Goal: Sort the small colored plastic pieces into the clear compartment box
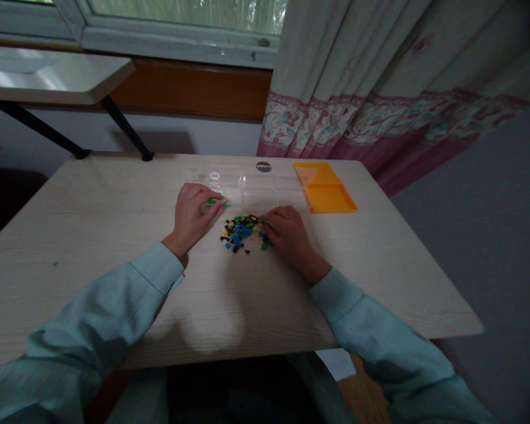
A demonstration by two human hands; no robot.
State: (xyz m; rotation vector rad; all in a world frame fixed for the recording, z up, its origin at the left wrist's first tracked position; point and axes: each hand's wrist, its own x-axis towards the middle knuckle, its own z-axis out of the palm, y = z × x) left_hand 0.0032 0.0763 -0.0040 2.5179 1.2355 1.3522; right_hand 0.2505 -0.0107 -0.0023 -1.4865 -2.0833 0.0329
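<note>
The person sits at a pale wooden worktop (92, 235), and both arms in light blue sleeves reach forward. The left hand (194, 212) is closed in a pinch and holds a few small green pieces (214, 201) between the fingertips, just above the worktop. These green pieces are at the near left corner of a clear plastic box (247, 179) with several compartments, which lies flat behind the hands.

The right hand (287, 232) rests with curled fingers on the right edge of a pile of small coloured pieces (242, 232) in blue, green, yellow and dark brown. I cannot tell if this hand grips a piece or only touches the pile. The pile lies on the worktop between the two hands, just in front of the clear box.

An orange lid (324, 188) lies open side up, touching the right end of the box. A small dark round object (264, 166) is behind the box. A flowered curtain (380, 88) hangs at the back right.
</note>
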